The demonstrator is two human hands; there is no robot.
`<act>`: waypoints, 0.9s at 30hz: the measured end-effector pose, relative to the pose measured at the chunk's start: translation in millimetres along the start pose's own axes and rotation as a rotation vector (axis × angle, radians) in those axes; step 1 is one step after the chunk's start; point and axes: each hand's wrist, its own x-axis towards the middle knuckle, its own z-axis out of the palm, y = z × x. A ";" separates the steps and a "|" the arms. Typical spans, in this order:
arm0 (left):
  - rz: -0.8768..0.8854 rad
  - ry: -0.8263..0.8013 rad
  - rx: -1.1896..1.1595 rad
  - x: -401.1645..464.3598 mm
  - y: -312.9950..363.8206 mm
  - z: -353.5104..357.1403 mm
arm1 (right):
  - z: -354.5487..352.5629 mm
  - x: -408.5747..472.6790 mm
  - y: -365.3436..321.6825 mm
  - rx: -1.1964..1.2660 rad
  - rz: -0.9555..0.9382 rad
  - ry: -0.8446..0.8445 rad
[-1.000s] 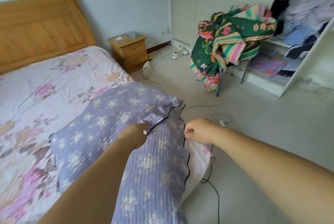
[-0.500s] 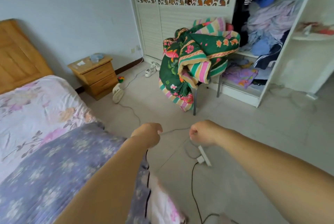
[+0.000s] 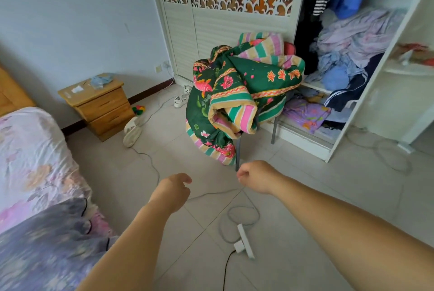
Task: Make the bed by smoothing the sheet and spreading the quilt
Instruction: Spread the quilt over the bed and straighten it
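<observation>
Both hands hold nothing. The left hand (image 3: 172, 191) has its fingers loosely curled on empty air, and the right hand (image 3: 254, 177) is curled in the same loose way; both are stretched out over the floor (image 3: 305, 196), toward the quilt (image 3: 237, 100). The quilt, green with flowers and striped edges, is heaped on a chair (image 3: 238, 150) in front of the wardrobe (image 3: 234, 20), well apart from the bed.

I think the danger is on the floor. A power strip (image 3: 244, 241) with its cables lies just below the arms, between the person and the chair, and a foot could catch in it. One end of the quilt hangs low beside the chair leg, so if it is pulled carelessly it may drag over the floor or tip the chair.

The sheet (image 3: 35, 161) covers the bed at the left, with a purple pillow (image 3: 47, 250) on the near edge.

The wardrobe stands open: hanging clothes above, and crumpled clothes (image 3: 352, 39) piled on its shelves. The nightstand (image 3: 101, 105) drawers are closed.
</observation>
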 end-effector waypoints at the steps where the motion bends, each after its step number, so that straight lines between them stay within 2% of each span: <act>1: -0.026 0.011 -0.021 10.6 1.7 -3.0 | -3.4 9.6 3.1 0.023 -0.004 0.007; 5: -0.067 0.040 -0.066 75.6 17.9 -18.2 | -31.6 67.4 10.1 0.079 -0.006 0.045; 11: 0.036 0.038 0.001 201.6 50.2 -57.3 | -82.0 183.0 8.1 0.082 0.030 0.148; 20: 0.169 0.026 0.031 399.8 69.3 -164.9 | -167.5 354.1 -8.8 0.112 0.209 0.256; 27: 0.291 -0.024 0.033 472.3 102.4 -187.5 | -213.4 424.5 10.9 0.075 0.328 0.280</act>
